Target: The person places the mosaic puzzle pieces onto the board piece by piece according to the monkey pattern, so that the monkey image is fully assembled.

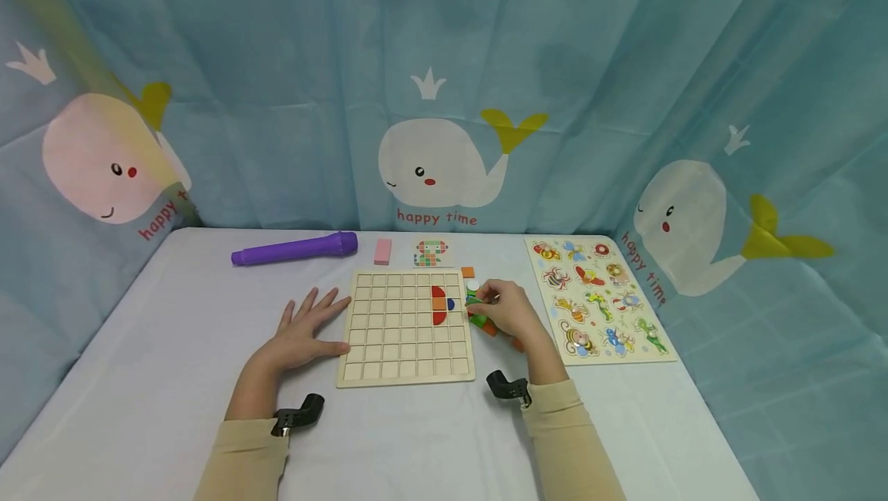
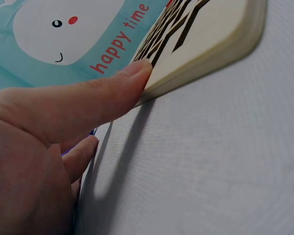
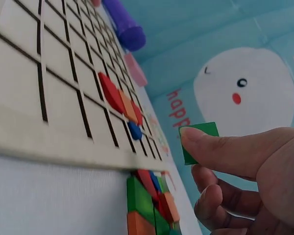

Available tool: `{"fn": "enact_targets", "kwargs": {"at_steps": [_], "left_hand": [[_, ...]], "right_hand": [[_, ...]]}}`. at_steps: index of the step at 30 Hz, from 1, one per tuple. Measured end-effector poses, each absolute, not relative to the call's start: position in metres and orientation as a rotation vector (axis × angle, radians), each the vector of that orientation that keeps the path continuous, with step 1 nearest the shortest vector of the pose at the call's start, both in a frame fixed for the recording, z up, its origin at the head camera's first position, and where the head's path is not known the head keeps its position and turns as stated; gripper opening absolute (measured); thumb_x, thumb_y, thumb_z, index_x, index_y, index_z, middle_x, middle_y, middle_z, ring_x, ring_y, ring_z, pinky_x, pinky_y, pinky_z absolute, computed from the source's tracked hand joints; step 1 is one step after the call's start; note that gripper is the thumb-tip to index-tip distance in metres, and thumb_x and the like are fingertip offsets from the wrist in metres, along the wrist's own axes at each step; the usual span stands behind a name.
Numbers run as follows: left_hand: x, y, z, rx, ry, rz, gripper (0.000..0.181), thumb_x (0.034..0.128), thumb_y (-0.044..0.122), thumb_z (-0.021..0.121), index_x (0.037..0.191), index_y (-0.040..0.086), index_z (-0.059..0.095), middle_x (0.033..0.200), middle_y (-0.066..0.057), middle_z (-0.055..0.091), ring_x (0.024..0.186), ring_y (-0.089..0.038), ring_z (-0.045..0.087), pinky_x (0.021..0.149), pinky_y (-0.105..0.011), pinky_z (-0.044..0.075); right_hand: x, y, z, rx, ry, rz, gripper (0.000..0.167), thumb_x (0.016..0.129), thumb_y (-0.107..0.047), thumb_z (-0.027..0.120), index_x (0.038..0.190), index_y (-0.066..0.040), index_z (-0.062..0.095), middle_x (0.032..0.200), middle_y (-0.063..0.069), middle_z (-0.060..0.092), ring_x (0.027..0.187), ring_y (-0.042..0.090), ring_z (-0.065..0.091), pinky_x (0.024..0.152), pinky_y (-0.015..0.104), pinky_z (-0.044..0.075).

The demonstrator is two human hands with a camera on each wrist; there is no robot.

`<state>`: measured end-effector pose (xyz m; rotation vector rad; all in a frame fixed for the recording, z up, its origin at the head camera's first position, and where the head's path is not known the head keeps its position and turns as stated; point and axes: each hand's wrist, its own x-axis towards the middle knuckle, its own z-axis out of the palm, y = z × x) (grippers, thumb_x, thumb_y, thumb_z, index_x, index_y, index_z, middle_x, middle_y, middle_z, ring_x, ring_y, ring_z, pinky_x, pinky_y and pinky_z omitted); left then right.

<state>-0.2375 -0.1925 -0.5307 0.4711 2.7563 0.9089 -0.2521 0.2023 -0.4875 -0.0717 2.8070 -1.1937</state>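
A wooden grid board (image 1: 385, 327) lies flat on the white table. My left hand (image 1: 298, 337) rests at its left side with fingers spread; the thumb (image 2: 132, 73) touches the board's edge. Over the pile right of the board, my right hand (image 1: 512, 310) pinches a green block (image 3: 208, 129) between thumb and fingers. Set in the board's right part are two red curved pieces (image 1: 438, 317), an orange square (image 1: 439, 304) between them and a blue rounded piece (image 1: 451, 304) beside it. Below the right hand lie several green, orange, red and blue blocks (image 3: 139, 196), partly hidden in the head view.
Behind the board lie a pattern card (image 1: 432, 253), a pink block (image 1: 383, 251), an orange block (image 1: 468, 272) and a purple stick-shaped object (image 1: 294, 249). An insect puzzle board (image 1: 600, 300) is at the right. A whale-print curtain (image 1: 444, 38) surrounds the table's back.
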Motion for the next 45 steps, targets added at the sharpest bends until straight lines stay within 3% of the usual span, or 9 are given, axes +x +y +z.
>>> {"fn": "enact_targets", "kwargs": {"at_steps": [7, 10, 14, 18, 26, 33, 45], "left_hand": [[-0.236, -0.191, -0.531, 0.487, 2.751, 0.930, 0.097, 0.0780, 0.058, 0.077, 0.157, 0.017, 0.039, 0.168, -0.017, 0.019, 0.155, -0.045, -0.004, 0.119, -0.066, -0.015], [-0.237, -0.189, -0.530, 0.493, 2.755, 0.928, 0.096, 0.0785, 0.058, 0.077, 0.157, 0.017, 0.039, 0.168, -0.017, 0.020, 0.155, -0.045, -0.003, 0.119, -0.066, -0.015], [-0.237, -0.187, -0.530, 0.506, 2.758, 0.930, 0.096, 0.0787, 0.058, 0.077, 0.157, 0.017, 0.039, 0.168, -0.017, 0.020, 0.155, -0.046, -0.003, 0.119, -0.067, -0.014], [-0.237, -0.186, -0.530, 0.501, 2.759, 0.924, 0.096, 0.0783, 0.058, 0.077, 0.157, 0.018, 0.039, 0.168, -0.016, 0.020, 0.155, -0.045, -0.003, 0.119, -0.066, -0.014], [-0.238, -0.189, -0.528, 0.498, 2.755, 0.914, 0.096, 0.0785, 0.057, 0.078, 0.157, 0.018, 0.038, 0.168, -0.017, 0.019, 0.155, -0.045, -0.004, 0.119, -0.066, -0.015], [-0.236, -0.190, -0.526, 0.493, 2.757, 0.914, 0.096, 0.0786, 0.055, 0.078, 0.157, 0.016, 0.038, 0.167, -0.019, 0.020, 0.154, -0.047, -0.003, 0.118, -0.068, -0.015], [-0.233, -0.189, -0.522, 0.507, 2.768, 0.949, 0.092, 0.0786, 0.048, 0.080, 0.155, 0.014, 0.041, 0.166, -0.021, 0.022, 0.154, -0.048, -0.001, 0.118, -0.068, -0.013]], "right_hand": [[-0.249, 0.186, -0.484, -0.099, 2.805, -1.178, 0.019, 0.089, -0.028, 0.079, 0.102, -0.015, 0.079, 0.092, -0.001, 0.069, 0.084, 0.016, 0.058, 0.071, 0.031, 0.050], [-0.248, 0.181, -0.486, -0.143, 2.810, -1.174, 0.018, 0.092, -0.025, 0.076, 0.107, -0.016, 0.076, 0.093, -0.001, 0.069, 0.082, 0.015, 0.059, 0.069, 0.031, 0.051], [-0.247, 0.173, -0.489, -0.201, 2.784, -1.220, 0.013, 0.092, -0.022, 0.075, 0.102, -0.015, 0.070, 0.086, -0.001, 0.067, 0.073, 0.015, 0.060, 0.063, 0.031, 0.051], [-0.244, 0.160, -0.492, -0.271, 2.814, -1.183, 0.010, 0.093, -0.023, 0.075, 0.096, -0.016, 0.069, 0.084, -0.004, 0.067, 0.075, 0.011, 0.060, 0.067, 0.029, 0.052], [-0.241, 0.134, -0.496, -0.350, 2.882, -1.105, 0.007, 0.094, -0.022, 0.073, 0.097, -0.016, 0.072, 0.087, -0.005, 0.070, 0.079, 0.009, 0.063, 0.071, 0.029, 0.054], [-0.244, 0.126, -0.503, -0.354, 2.923, -0.976, 0.007, 0.094, -0.029, 0.074, 0.095, -0.022, 0.073, 0.084, -0.010, 0.066, 0.073, 0.007, 0.057, 0.065, 0.025, 0.049], [-0.247, 0.127, -0.506, -0.363, 2.958, -0.946, 0.013, 0.093, -0.025, 0.074, 0.103, -0.017, 0.077, 0.086, -0.007, 0.066, 0.073, 0.009, 0.056, 0.063, 0.024, 0.047]]}}
